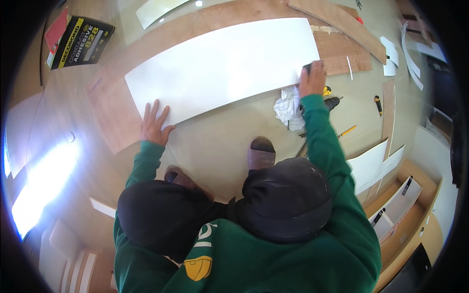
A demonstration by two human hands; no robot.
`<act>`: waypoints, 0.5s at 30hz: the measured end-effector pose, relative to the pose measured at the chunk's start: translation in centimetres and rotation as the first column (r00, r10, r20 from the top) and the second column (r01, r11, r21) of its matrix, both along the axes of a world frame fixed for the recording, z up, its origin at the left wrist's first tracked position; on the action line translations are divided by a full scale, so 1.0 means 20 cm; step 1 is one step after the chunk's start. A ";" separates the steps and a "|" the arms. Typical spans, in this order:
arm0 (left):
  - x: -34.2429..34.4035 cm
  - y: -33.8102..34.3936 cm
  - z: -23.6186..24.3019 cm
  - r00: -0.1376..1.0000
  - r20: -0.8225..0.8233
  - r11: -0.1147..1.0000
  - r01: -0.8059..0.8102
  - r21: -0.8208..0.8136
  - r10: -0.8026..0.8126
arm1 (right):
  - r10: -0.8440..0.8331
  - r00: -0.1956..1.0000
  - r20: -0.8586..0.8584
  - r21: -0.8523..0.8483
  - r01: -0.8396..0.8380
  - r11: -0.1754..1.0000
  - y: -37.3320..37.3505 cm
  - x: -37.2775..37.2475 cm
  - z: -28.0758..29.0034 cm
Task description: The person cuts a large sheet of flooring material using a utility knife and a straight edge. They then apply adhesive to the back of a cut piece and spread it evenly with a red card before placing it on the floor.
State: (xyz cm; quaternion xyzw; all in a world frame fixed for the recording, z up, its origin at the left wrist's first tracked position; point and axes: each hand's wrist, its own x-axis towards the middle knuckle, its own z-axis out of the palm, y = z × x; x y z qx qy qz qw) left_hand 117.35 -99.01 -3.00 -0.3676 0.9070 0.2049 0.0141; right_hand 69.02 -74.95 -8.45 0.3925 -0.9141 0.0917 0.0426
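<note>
Looks like the pressing-down stage: left hand (155, 124) flat, fingers spread, on the long white laminate sheet (224, 68) lying over a brown plywood board (115, 115) on the floor. Right hand (312, 78) presses its far end, gripping something dark, can't tell what. Next probably calls for firm, even pressure along it.

white laminate sheet (224, 68) | long, glossy, flat | lying on brown board (112, 112)

1. You get bright, even light, with blown-out glare at the lower left.
2. The white laminate sheet (224, 68) shows a soft sheen.
3. Fisheye bends edges; the rim goes dark and blurred.
</note>
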 end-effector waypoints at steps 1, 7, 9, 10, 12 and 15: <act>0.02 0.01 0.02 1.000 0.017 1.000 -0.003 -0.012 0.003 | -0.092 0.984 0.154 0.019 0.090 0.996 -0.07 -0.03 0.04; 0.08 -0.01 -0.02 0.998 -0.036 0.999 0.051 -0.018 -0.052 | 0.579 0.480 0.659 -0.193 -0.636 0.747 -0.56 1.23 0.24; 0.07 -0.02 -0.03 0.999 -0.001 0.998 0.051 -0.021 -0.051 | 0.658 0.452 0.602 -0.235 -0.687 0.687 -0.60 1.15 0.20; 0.09 -0.01 -0.03 0.999 0.023 0.999 0.044 -0.012 -0.043 | 0.692 0.427 0.582 -0.253 -0.714 0.653 -0.60 1.10 0.16; 0.09 0.01 0.00 0.997 0.070 1.000 0.026 -0.008 -0.025 | 0.483 0.702 0.523 -0.371 -0.323 0.871 -0.65 0.62 0.02; 0.05 0.00 -0.02 0.998 0.068 1.000 -0.008 0.023 0.006 | 0.187 0.977 -0.101 -0.082 -0.196 0.977 -0.63 -0.16 -0.05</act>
